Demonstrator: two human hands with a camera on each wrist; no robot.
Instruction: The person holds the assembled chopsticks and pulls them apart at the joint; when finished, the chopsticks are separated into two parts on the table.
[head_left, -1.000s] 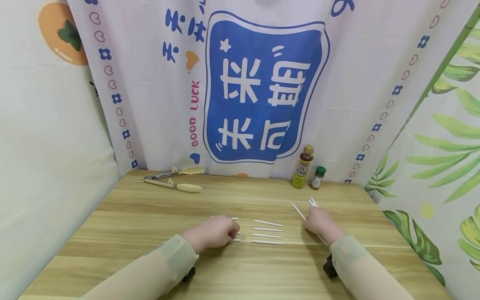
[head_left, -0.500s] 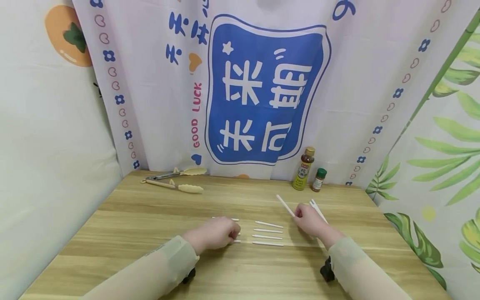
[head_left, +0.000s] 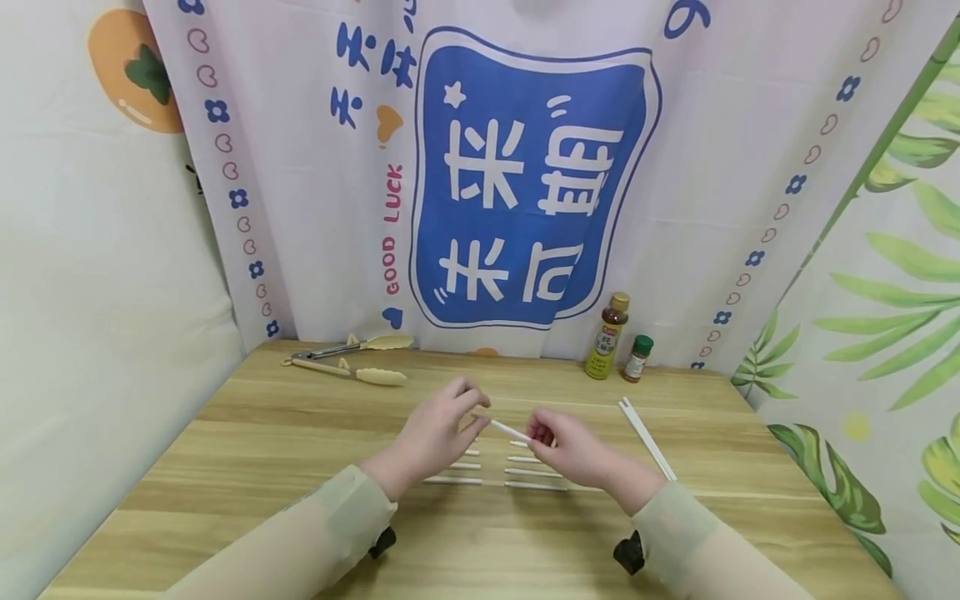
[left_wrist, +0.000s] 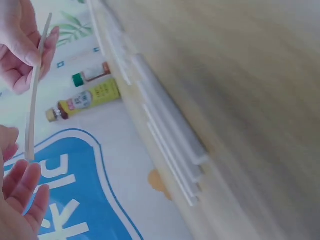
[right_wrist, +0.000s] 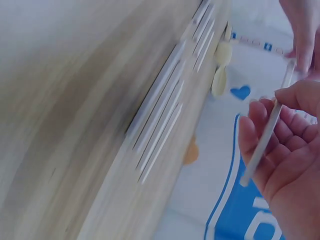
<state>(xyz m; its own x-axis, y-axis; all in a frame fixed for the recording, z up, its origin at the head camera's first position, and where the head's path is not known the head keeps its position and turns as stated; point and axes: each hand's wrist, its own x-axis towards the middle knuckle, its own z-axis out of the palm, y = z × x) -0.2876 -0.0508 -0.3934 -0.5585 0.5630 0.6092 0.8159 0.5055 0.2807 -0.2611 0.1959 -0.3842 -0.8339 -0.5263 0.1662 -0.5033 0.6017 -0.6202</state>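
Observation:
My right hand (head_left: 576, 450) pinches a slim white stick (head_left: 510, 431) between thumb and fingers, raised above the table. My left hand (head_left: 429, 432) is at the stick's other end, its fingers spread and slightly bent; in the left wrist view the stick (left_wrist: 33, 105) ends at the fingertips of that hand (left_wrist: 19, 205). Whether they touch it is hard to tell. Below the hands lie two groups of short white sticks, the left group (head_left: 453, 480) partly hidden by my left hand, the right group (head_left: 536, 486) partly by my right.
Two longer white sticks (head_left: 647, 437) lie side by side right of my right hand. Tongs (head_left: 322, 364) lie open at the back left. A yellow-labelled bottle (head_left: 603, 346) and a green-capped jar (head_left: 637, 360) stand at the back right, before the curtain.
My right hand has moved left with its stick, away from the longer pair. My left hand has risen from the left group and its fingers have spread.

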